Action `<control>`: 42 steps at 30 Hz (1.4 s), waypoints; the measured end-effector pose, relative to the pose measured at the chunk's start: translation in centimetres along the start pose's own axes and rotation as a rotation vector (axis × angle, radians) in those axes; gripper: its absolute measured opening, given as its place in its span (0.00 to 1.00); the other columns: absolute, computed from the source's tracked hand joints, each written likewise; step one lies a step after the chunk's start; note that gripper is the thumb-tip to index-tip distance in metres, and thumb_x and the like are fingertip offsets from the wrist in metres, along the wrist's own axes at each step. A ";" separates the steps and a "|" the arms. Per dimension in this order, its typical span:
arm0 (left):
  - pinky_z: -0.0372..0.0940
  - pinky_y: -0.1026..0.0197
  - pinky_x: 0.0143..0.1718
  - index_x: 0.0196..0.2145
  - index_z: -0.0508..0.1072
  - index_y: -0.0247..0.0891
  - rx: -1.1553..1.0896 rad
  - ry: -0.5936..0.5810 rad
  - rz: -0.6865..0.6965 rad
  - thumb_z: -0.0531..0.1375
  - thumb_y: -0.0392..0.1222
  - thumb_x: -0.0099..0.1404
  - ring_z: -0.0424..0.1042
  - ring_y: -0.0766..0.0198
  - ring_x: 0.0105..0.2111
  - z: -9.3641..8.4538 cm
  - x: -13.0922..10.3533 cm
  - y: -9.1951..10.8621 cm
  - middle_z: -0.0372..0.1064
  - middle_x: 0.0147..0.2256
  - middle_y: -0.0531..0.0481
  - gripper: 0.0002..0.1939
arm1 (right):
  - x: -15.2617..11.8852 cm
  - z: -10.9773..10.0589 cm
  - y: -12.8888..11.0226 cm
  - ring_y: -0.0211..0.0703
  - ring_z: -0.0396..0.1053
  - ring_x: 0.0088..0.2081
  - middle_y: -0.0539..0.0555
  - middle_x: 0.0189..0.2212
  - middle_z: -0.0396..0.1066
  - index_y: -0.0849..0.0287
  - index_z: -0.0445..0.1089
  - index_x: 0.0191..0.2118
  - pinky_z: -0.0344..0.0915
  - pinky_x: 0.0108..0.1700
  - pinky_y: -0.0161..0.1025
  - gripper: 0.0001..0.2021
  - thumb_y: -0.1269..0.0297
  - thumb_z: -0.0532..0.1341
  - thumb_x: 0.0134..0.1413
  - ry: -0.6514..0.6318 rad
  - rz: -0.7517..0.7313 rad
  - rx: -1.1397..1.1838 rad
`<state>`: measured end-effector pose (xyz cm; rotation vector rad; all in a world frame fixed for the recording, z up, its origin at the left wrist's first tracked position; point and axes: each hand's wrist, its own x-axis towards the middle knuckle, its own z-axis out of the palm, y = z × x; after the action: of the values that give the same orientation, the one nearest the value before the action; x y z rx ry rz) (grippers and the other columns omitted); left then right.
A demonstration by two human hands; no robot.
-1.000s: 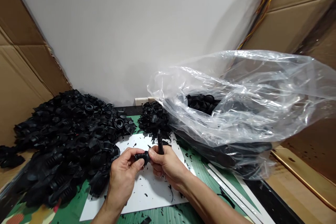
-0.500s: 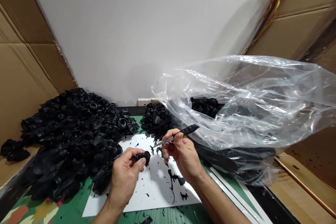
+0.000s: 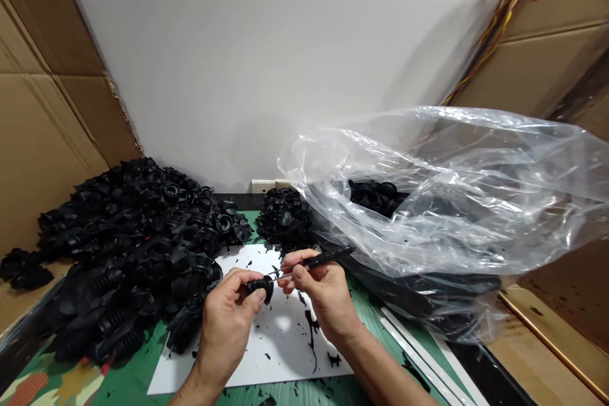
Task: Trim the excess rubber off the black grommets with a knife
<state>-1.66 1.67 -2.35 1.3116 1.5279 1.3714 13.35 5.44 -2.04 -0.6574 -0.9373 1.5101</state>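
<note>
My left hand (image 3: 227, 312) pinches a small black ribbed rubber boot (image 3: 268, 288) between thumb and fingers, its round rim facing right. Closed around a slim craft knife (image 3: 332, 257) with a black-wrapped handle and a thin metal front is my right hand (image 3: 324, 297). The knife's tip reaches the rim of the boot; whether it cuts in cannot be made out. Beneath both hands lies a white sheet (image 3: 280, 355) scattered with black rubber scraps (image 3: 333, 360).
A large heap of black ribbed rubber boots (image 3: 157, 228) rises on the left. Behind the sheet sits a pile of black trimmings (image 3: 284, 214). A clear plastic bag (image 3: 447, 228) with black parts bulges at right, beside white strips (image 3: 419, 355). Cardboard walls (image 3: 52, 108) flank the table.
My right hand has moved left and slightly down, bringing the knife's tip from above the sheet to the boot's rim. My left hand keeps its pinch in nearly the same place.
</note>
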 end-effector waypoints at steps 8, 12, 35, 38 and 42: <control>0.63 0.65 0.23 0.30 0.76 0.37 -0.065 -0.002 -0.044 0.63 0.39 0.49 0.65 0.67 0.21 0.2 -0.1 0.4 0.69 0.27 0.53 0.08 | 0.0 0.2 0.2 0.40 0.70 0.21 0.50 0.19 0.71 0.61 0.73 0.26 0.68 0.27 0.37 0.13 0.56 0.71 0.38 -0.036 -0.026 -0.037; 0.62 0.65 0.22 0.28 0.76 0.36 -0.105 0.002 -0.070 0.64 0.39 0.48 0.65 0.68 0.20 0.4 -0.2 0.9 0.69 0.24 0.53 0.07 | -0.1 0.4 0.3 0.39 0.69 0.20 0.50 0.17 0.70 0.61 0.73 0.25 0.67 0.26 0.38 0.13 0.56 0.70 0.40 -0.028 -0.033 -0.074; 0.65 0.63 0.29 0.30 0.78 0.38 0.005 0.123 0.040 0.64 0.38 0.48 0.70 0.61 0.29 0.4 -0.1 0.1 0.72 0.32 0.49 0.08 | 1.0 -1.2 0.3 0.31 0.60 0.15 0.48 0.22 0.66 0.61 0.64 0.26 0.54 0.19 0.32 0.18 0.49 0.64 0.47 -0.074 0.046 -0.112; 0.66 0.63 0.30 0.29 0.78 0.38 0.004 0.128 0.044 0.64 0.38 0.48 0.71 0.60 0.30 0.4 -0.1 0.2 0.72 0.32 0.49 0.08 | 0.7 -0.9 0.8 0.29 0.53 0.13 0.43 0.17 0.57 0.61 0.65 0.27 0.52 0.16 0.31 0.20 0.46 0.65 0.44 -0.111 0.123 -0.213; 0.66 0.62 0.31 0.28 0.78 0.38 -0.022 0.129 0.051 0.65 0.38 0.46 0.71 0.58 0.32 0.5 0.0 0.4 0.73 0.32 0.48 0.07 | 0.2 -0.1 1.1 0.30 0.52 0.15 0.43 0.15 0.55 0.61 0.67 0.26 0.50 0.17 0.31 0.18 0.49 0.66 0.43 -0.175 0.175 -0.349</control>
<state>-1.11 1.75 -2.04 1.2777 1.5697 1.5267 12.84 5.68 -3.02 -0.8858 -1.3236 1.5905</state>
